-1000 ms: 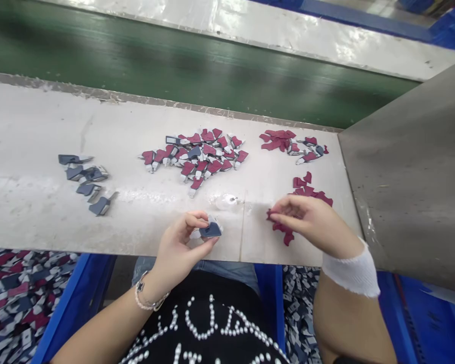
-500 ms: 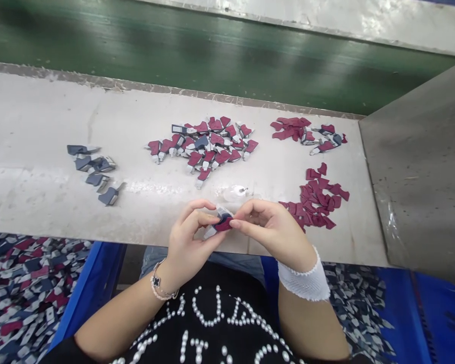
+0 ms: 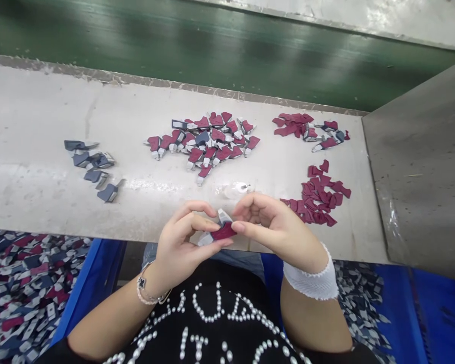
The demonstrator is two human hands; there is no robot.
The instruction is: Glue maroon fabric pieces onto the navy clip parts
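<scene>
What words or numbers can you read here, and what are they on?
"IT": pearl beads on the black shirt, lower row, seems to read this, cut off below.
Upper row of pearl letters: too curved to read.
The piece between the hands and the maroon-and-grey pieces: no print that can be read.

Green conveyor belt [image 3: 197, 45] beyond a pale workbench [image 3: 30, 101], grey side panel [image 3: 417, 167], blue crate [image 3: 87, 283] below.
</scene>
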